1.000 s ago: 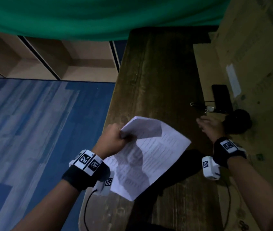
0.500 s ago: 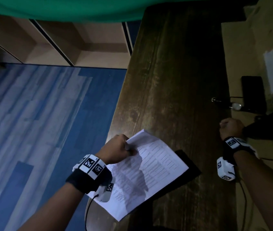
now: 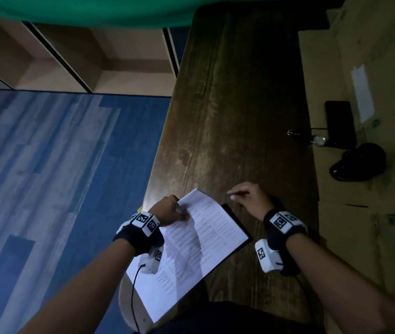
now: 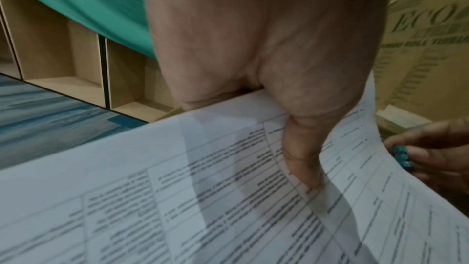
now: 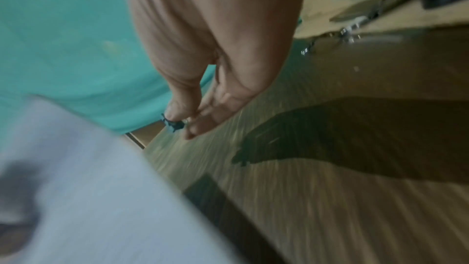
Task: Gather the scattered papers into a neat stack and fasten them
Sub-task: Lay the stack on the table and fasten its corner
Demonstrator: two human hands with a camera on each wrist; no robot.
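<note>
A stack of white printed papers is held above the near part of the dark wooden table. My left hand pinches its upper left edge, thumb on top of the papers. Just right of the stack's far corner, my right hand pinches a small teal binder clip between thumb and fingertips. The same clip shows beside the paper's edge in the left wrist view. The papers look blurred in the right wrist view.
A dark flat thing lies under the papers on the table. On the cardboard boxes at the right sit a black device, a metal clip with cable and a black pouch. Blue floor lies left.
My right hand has come from the boxes at the right over to the stack's far corner, now with the clip. The left hand has lowered the papers toward me.
</note>
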